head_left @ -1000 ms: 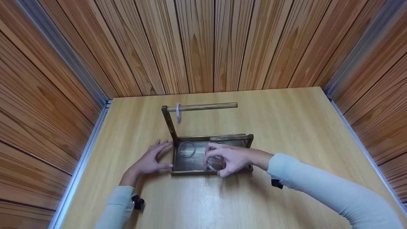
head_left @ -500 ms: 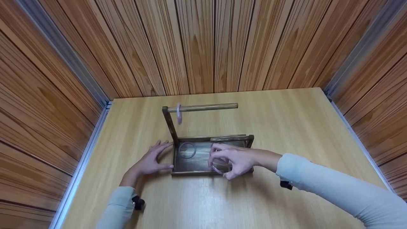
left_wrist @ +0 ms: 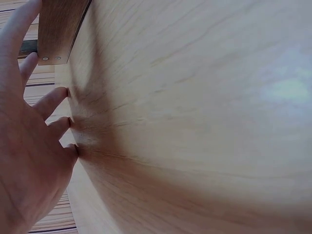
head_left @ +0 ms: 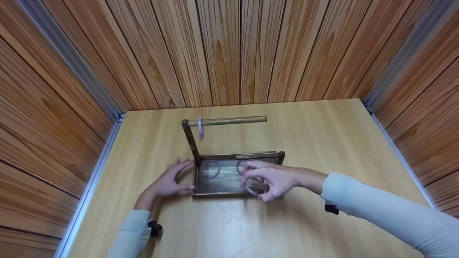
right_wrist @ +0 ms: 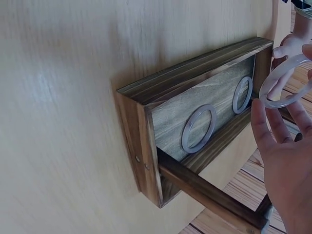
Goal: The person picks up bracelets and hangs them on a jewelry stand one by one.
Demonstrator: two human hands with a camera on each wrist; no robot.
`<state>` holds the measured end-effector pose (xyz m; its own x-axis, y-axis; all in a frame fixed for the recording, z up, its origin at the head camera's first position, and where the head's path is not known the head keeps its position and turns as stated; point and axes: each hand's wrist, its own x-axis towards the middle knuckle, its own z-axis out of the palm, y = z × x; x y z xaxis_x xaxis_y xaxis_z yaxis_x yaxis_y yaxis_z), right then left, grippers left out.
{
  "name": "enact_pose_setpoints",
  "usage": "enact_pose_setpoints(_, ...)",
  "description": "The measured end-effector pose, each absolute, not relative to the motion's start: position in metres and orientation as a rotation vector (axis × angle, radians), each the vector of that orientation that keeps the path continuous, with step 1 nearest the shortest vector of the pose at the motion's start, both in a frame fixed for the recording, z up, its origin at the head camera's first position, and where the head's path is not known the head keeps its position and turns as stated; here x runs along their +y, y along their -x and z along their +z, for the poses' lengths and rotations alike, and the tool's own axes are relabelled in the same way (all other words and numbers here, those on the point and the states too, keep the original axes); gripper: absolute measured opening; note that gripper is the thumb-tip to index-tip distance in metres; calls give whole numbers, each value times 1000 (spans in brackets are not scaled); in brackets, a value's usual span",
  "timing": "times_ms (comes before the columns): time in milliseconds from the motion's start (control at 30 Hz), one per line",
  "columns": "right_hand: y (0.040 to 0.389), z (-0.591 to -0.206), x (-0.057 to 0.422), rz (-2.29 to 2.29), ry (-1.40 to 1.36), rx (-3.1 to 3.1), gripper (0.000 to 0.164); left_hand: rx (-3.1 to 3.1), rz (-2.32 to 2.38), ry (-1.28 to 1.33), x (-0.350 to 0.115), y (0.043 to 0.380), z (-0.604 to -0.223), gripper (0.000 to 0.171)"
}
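Note:
My right hand (head_left: 274, 181) pinches a pale bangle (right_wrist: 278, 104) between thumb and fingers, tilted above the right half of a dark wooden tray (head_left: 218, 195). Two more bangles lie flat on the tray floor: a left one (head_left: 210, 168) and a right one (right_wrist: 199, 128), which the right hand partly covers in the head view. A fourth piece, a lilac-white bangle (head_left: 200, 128), hangs near the post end of the stand's horizontal bar (head_left: 236, 120). With fingers spread, my left hand (head_left: 166, 182) touches the tray's left end with thumb and index finger.
A dark post (head_left: 190, 139) rises from the tray's back left corner and carries the bar. A lower bar (head_left: 258, 155) runs along the back right, on a short post (head_left: 281, 158). Wood-panelled walls (head_left: 226, 53) enclose the pale tabletop (head_left: 322, 143).
My right hand has shifted rightward with the pinched bangle, uncovering part of the right bangle on the tray floor. The left hand stays against the tray's end.

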<state>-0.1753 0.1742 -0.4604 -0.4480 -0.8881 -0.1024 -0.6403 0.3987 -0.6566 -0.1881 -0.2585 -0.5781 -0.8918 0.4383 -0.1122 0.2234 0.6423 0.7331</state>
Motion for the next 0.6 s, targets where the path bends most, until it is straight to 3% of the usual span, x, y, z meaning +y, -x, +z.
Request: enact_pose_setpoints(600,175,-452,199,-808,1347,2250,59,2558,1112,-519,-258,189,-579,94)
